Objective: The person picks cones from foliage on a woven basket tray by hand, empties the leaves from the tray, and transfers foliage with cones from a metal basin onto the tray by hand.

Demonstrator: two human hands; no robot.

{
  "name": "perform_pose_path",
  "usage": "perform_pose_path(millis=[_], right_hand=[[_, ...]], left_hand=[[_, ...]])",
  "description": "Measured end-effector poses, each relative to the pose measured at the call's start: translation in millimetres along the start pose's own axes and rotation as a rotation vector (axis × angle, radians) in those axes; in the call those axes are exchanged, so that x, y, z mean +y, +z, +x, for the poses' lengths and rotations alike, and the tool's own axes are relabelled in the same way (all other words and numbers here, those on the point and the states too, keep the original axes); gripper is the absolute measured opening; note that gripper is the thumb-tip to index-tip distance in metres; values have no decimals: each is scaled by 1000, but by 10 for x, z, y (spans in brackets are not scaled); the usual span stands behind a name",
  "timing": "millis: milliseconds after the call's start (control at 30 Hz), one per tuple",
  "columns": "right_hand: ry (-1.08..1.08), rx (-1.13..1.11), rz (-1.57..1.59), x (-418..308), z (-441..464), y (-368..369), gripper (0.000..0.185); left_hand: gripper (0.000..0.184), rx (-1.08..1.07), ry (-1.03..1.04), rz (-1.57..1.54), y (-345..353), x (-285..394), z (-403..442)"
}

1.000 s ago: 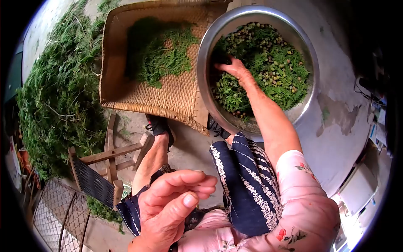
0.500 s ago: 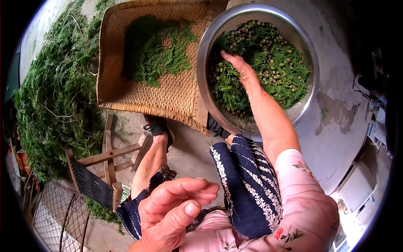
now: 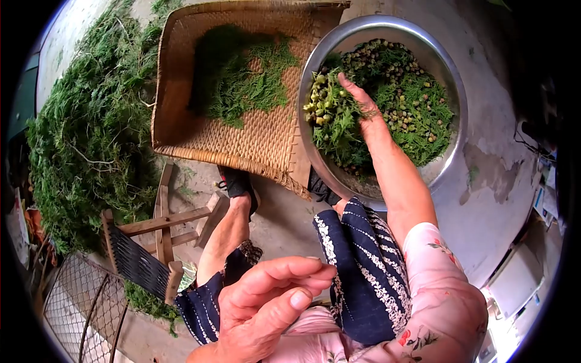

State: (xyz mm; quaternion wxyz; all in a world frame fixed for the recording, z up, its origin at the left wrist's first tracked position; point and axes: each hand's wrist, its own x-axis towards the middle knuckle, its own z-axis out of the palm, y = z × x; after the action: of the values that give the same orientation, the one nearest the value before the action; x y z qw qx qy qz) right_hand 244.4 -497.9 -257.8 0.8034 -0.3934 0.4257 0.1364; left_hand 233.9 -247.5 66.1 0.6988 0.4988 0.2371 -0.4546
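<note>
A wide metal basin [image 3: 458, 121] holds green leafy sprigs and small round cones. Inside its left half, my right hand [image 3: 366, 109] is closed around a clump of sprigs and cones [image 3: 330, 112], lifted above the rest; its fingers are partly hidden by the greenery. My left hand [image 3: 272, 302] hangs over my lap, its fingers curved and thumb apart from them, holding nothing. Left of the basin, touching it, a woven basket [image 3: 260, 142] has loose green sprigs [image 3: 254, 91] on its bottom.
A big heap of green branches [image 3: 91, 133] lies at the left. Below it are a wooden stool with a black woven seat [image 3: 142, 263] and a wire mesh frame [image 3: 85, 308]. A white object [image 3: 514, 278] stands at the right edge.
My right hand has come up from among the greenery with a clump in it. The view has shifted slightly. My left hand keeps the same curved pose.
</note>
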Motion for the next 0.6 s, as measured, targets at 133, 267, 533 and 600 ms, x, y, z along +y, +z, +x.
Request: perform_pose_path(millis=[133,267,533,600], right_hand=[[-106,-230,277,-260,-341,338,59],[-186,-341,245,-319,-440,696,56],[-478,-312,193,-498,-644,1059,59],[-526,-137,119,-433,-675,728,56]], left_hand=[[35,-57,-26,71,-55,-37,13],[30,9,90,108,26,-69,45],[31,18,108,104,29,-47,43],[31,15,101,101,-12,-62,33]])
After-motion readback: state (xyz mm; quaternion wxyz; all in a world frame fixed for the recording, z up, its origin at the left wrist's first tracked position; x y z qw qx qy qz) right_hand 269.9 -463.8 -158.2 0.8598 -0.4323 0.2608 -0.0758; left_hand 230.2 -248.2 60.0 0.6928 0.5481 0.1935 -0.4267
